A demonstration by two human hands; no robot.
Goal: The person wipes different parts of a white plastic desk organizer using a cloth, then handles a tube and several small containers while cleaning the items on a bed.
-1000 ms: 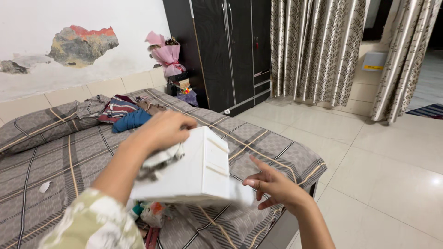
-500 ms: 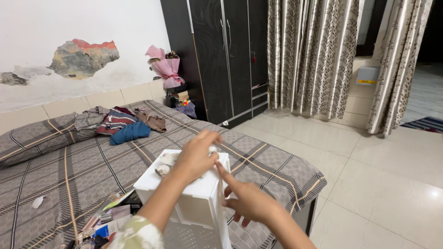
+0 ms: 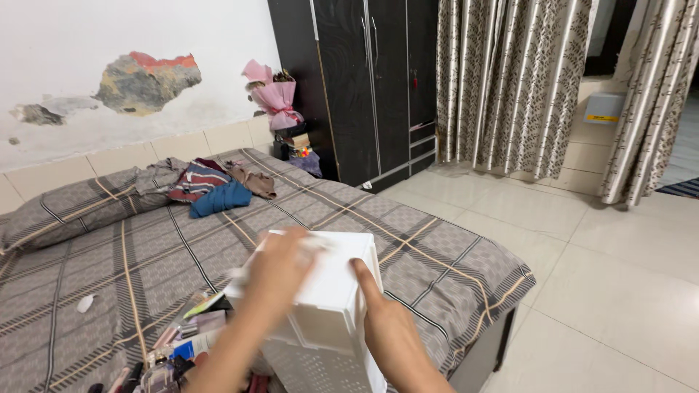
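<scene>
White plastic box (image 3: 328, 291) stood at the near edge of the bed (image 3: 306, 211), between our two hands. At the bed's near left corner lay a heap of small packets and tubes (image 3: 175, 349), just beside the box. Our left hand (image 3: 280, 266) lay blurred over the box's top; whether its fingers were apart or together we could not tell. Our right hand (image 3: 389, 331) pressed flat against the box's right side, fingers together, thumb up along the front corner. Folded clothes (image 3: 211, 189) lay by the pillow (image 3: 65, 211), well apart at the far edge.
</scene>
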